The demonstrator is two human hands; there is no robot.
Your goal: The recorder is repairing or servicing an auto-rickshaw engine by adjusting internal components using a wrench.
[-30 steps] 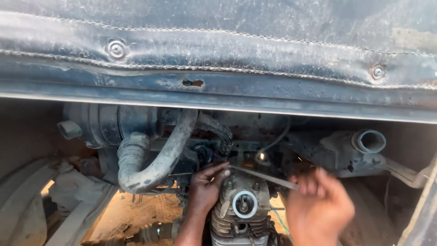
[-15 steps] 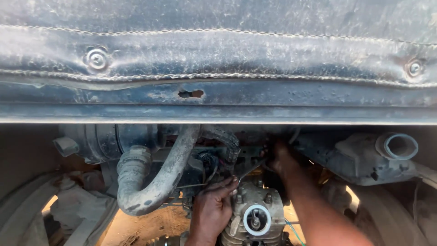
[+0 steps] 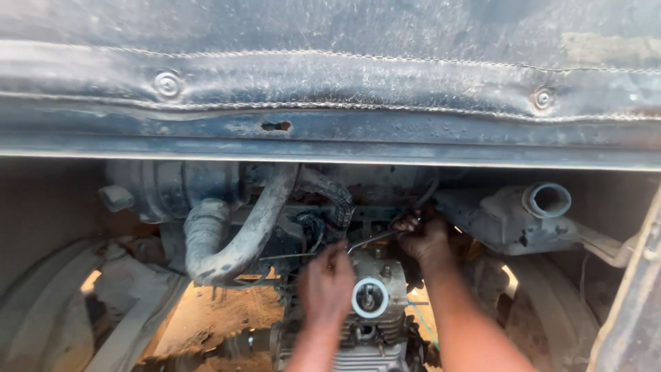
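**Two hands at a small engine under a dusty vehicle body**

Dusty dark bodywork [image 3: 330, 69] with two round rivets fills the upper half of the frame; below it lies a cramped engine bay. At lower centre sits one finned engine [image 3: 372, 324] with a round white-rimmed cap [image 3: 370, 297]. The left hand [image 3: 325, 282] rests on the engine's top, fingers curled; whether it grips anything I cannot tell. The right hand [image 3: 427, 238] is closed around one slim metal wrench [image 3: 372, 240]. One grey hose [image 3: 241, 234] curves at centre left; one open pipe [image 3: 547, 200] sits at right.
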